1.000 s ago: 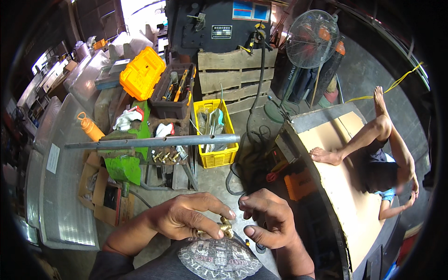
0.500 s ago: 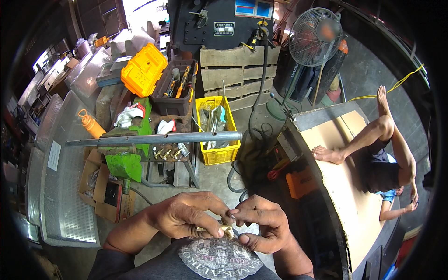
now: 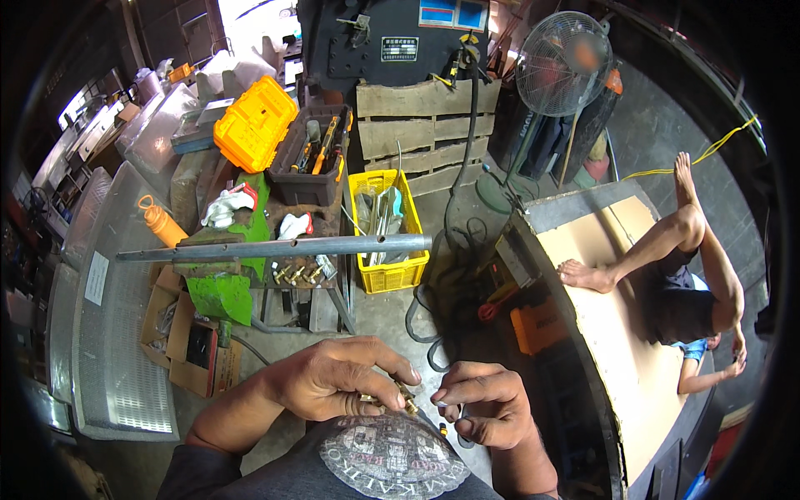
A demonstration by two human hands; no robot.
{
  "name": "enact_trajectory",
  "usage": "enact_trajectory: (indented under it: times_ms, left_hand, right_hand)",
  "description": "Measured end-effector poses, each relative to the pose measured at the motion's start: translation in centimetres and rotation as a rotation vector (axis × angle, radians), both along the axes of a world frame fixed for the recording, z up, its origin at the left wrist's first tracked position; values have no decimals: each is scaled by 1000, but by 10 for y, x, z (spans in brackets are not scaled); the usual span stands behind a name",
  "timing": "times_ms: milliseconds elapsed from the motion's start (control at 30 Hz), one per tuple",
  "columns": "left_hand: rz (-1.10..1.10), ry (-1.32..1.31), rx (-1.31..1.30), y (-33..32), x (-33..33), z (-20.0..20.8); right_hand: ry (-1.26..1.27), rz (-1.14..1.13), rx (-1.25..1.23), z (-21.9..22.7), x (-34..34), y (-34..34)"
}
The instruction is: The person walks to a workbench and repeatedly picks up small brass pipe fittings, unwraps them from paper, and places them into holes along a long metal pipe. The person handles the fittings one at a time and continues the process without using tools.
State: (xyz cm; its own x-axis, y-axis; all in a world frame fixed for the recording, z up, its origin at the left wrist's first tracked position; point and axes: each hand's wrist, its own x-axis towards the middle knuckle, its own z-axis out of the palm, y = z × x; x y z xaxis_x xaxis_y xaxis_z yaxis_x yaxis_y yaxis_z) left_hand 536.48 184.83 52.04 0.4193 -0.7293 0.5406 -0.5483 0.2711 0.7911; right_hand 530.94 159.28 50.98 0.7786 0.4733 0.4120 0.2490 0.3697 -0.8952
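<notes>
Close to my body, my left hand (image 3: 333,379) is closed around a small brass fitting (image 3: 408,403), whose end sticks out past the thumb and forefinger. To its right, a short gap away, my right hand (image 3: 487,406) has its fingers curled toward the thumb. Something small and pale may be between those fingertips; I cannot make it out. Several more brass fittings (image 3: 302,273) lie on the low bench ahead, beside a crumpled clear wrapper. Above them a long grey metal tube (image 3: 333,246) with holes lies across the bench.
A toolbox (image 3: 304,183) with an orange lid, white gloves (image 3: 227,208) and an orange bottle (image 3: 160,223) are near the bench. A yellow crate (image 3: 392,279) stands right of it. Cardboard boxes (image 3: 192,354) sit below left. At right, a person (image 3: 679,292) lies on a cardboard-covered surface (image 3: 596,333) near a fan (image 3: 562,67).
My hands have come apart: the right has moved off to the right of the brass fitting, which stays in my left hand.
</notes>
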Motion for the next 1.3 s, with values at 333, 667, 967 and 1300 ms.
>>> enact_trajectory:
  times_ms: [333,667,967,1300]
  left_hand:
    - [85,-31,119,-4,4,6]
    - [96,29,165,-7,9,7]
    - [83,-97,269,-3,14,14]
    - [223,-30,287,5,9,5]
  right_hand:
    - [-287,-239,-361,9,2,8]
    - [-408,-303,-439,4,9,4]
    - [-453,-374,-534,16,13,0]
    - [-858,-379,-845,26,17,11]
